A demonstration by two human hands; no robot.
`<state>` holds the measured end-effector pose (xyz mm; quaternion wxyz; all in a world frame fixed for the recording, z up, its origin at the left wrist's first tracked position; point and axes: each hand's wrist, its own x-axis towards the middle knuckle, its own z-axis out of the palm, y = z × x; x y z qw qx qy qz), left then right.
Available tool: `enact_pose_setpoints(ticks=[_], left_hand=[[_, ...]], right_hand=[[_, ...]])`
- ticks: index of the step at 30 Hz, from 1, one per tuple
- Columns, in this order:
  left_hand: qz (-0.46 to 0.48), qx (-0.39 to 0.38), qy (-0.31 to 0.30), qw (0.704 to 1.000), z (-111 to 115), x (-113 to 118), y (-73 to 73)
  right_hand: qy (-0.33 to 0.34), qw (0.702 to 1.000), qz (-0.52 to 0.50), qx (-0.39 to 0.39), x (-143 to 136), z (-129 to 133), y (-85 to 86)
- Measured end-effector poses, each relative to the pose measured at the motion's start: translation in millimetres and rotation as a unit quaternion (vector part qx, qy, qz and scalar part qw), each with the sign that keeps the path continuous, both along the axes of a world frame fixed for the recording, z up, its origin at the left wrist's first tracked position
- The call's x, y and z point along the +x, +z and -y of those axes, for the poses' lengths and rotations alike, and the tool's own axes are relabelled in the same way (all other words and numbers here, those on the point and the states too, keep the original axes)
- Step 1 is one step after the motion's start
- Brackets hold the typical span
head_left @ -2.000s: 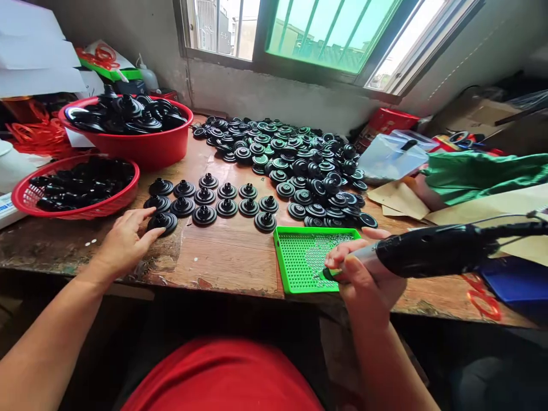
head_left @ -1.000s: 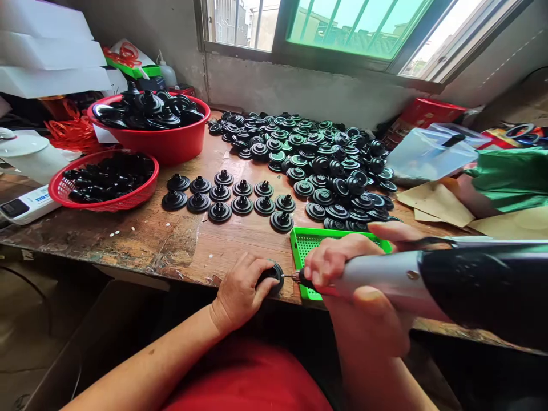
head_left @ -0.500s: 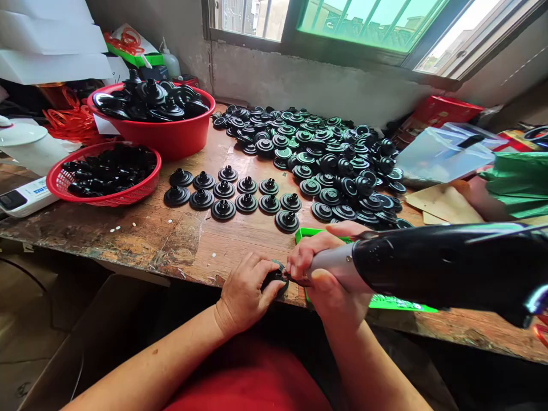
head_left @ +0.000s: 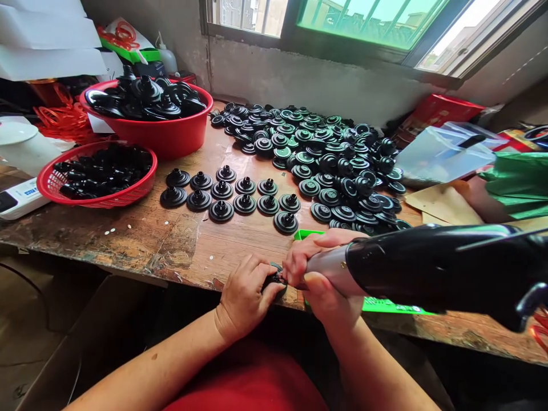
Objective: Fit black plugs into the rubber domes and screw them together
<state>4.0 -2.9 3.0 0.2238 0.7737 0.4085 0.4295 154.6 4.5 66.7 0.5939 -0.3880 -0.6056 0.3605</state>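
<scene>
At the table's front edge my left hand (head_left: 247, 291) is closed on a round black plastic disc (head_left: 274, 284), mostly hidden under the fingers. My right hand (head_left: 323, 271) wraps around the grey nose of a black power screwdriver (head_left: 428, 271), which lies nearly level and points left. Its tip meets the middle of the disc, though my fingers partly cover the contact. Beyond my hands, several similar black discs with raised centre posts (head_left: 221, 210) stand in rows. A green tray (head_left: 391, 306) shows beneath the tool.
A large heap of black discs (head_left: 325, 154) spreads over the back of the wooden table (head_left: 171, 242). On the left stand a red tub (head_left: 171, 134) of discs and a red basket (head_left: 103, 201) of small black parts. A clear plastic box (head_left: 432, 154) is at right.
The camera view has shifted slightly. Both hands keep their grip, and the screwdriver stays at the disc with its body tilted a little differently.
</scene>
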Motion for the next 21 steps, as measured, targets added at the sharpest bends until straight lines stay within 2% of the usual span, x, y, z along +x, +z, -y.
enact_pose_setpoints(ticks=[6, 9, 11, 14, 17, 19, 21], left_hand=[[-0.012, -0.012, -0.003, 1.000, 0.3, 2.5, -3.3], [-0.023, -0.020, -0.026, 0.999, -1.8, -1.4, 0.4], [-0.050, -0.042, -0.052, 0.997, -2.3, -15.3, 10.1], [-0.128, -0.102, -0.093, 0.982, 1.5, -62.2, 35.1], [-0.198, -0.186, -0.098, 0.957, 5.8, -132.8, 58.0], [-0.254, -0.211, -0.078, 0.941, 2.9, -177.6, 63.6], [-0.290, -0.199, -0.031, 0.935, -6.6, -206.7, 61.2]], right_hand=[[-0.003, 0.999, -0.043, 0.014, -7.2, 2.6, 1.5], [0.039, 0.997, -0.070, 0.020, -15.9, 4.1, 13.3], [0.069, 0.992, -0.098, 0.024, -17.2, 6.4, 24.1], [0.057, 0.988, -0.135, 0.047, -4.6, 10.6, 37.9], [0.000, 0.989, -0.124, 0.086, 22.7, 12.1, 43.1], [-0.051, 0.988, -0.111, 0.093, 42.4, 11.2, 41.4], [-0.109, 0.985, -0.103, 0.090, 58.6, 9.6, 36.9]])
